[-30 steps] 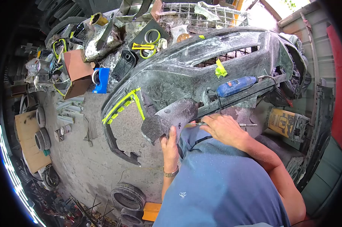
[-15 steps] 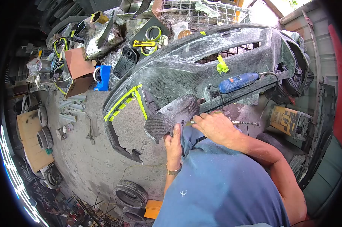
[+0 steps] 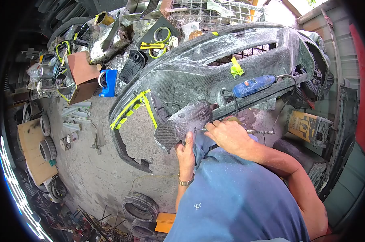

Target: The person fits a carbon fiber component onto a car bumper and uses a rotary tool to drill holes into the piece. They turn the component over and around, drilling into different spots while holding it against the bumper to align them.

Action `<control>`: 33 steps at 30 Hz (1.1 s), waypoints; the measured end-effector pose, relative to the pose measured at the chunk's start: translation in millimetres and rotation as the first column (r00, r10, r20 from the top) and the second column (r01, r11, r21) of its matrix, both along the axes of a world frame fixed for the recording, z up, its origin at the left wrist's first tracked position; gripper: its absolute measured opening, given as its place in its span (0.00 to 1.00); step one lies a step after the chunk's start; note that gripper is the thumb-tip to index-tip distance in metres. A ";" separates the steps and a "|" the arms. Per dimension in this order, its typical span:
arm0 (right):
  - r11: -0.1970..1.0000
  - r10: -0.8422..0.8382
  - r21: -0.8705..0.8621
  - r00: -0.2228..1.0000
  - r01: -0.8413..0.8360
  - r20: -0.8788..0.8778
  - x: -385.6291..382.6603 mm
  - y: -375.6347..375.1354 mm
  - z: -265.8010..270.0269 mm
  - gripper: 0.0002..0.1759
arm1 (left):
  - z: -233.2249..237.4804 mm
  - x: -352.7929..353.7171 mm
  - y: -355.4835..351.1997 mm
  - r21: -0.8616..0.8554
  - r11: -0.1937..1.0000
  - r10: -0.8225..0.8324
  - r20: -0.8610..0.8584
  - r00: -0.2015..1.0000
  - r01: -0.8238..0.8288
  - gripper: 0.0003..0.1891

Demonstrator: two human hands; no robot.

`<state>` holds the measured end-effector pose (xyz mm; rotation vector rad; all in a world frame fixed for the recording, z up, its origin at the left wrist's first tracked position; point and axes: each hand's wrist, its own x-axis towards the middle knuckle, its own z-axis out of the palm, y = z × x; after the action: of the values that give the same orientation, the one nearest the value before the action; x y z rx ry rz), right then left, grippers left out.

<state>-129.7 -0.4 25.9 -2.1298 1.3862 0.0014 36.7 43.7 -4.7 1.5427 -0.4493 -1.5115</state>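
My left hand [image 3: 185,155] grips the lower edge of a dusty woven carbon-fibre piece [image 3: 186,118], thumb on top and fingers mostly hidden beneath. In my right hand [image 3: 231,136] is a slim rotary tool handpiece; its spring-sleeved flexible shaft [image 3: 261,132] comes out to the right. The thin tip points left, at a small dark hole beside my left thumb; whether it touches is hard to tell. Just beyond my hands lies a large dark bumper [image 3: 182,84], coated in white dust. Yellow-green tape [image 3: 130,109] lines its left opening.
A blue rotary tool motor [image 3: 254,86] rests on the bumper's near edge. Tape rolls [image 3: 162,35], a yellow cutter [image 3: 152,46] and a blue tape dispenser [image 3: 108,83] sit at the back left. Tyres [image 3: 140,207] lie on the floor, and a yellow box [image 3: 305,127] stands right.
Both hands keep their grips, with the handpiece tip still at the piece's edge. The whole view has shifted very slightly.
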 end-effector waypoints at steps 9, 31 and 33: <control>1.000 0.025 0.015 1.000 -0.025 0.013 -0.5 -0.7 1.0 0.15 | -3.6 0.7 2.4 0.037 0.999 0.019 0.005 1.000 -0.019 0.21; 0.996 -0.053 0.074 0.998 0.052 0.019 -9.0 4.0 2.2 0.13 | -12.6 3.7 4.3 -0.031 0.995 0.086 -0.096 0.992 -0.090 0.20; 1.000 0.014 0.006 0.998 -0.015 0.056 -3.5 0.9 0.8 0.15 | -12.1 4.9 4.7 -0.017 0.998 0.061 -0.043 0.997 -0.061 0.20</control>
<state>-133.2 0.5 26.7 -2.1184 1.3371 -0.0473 41.6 48.4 -16.8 1.4937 -0.3871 -1.4866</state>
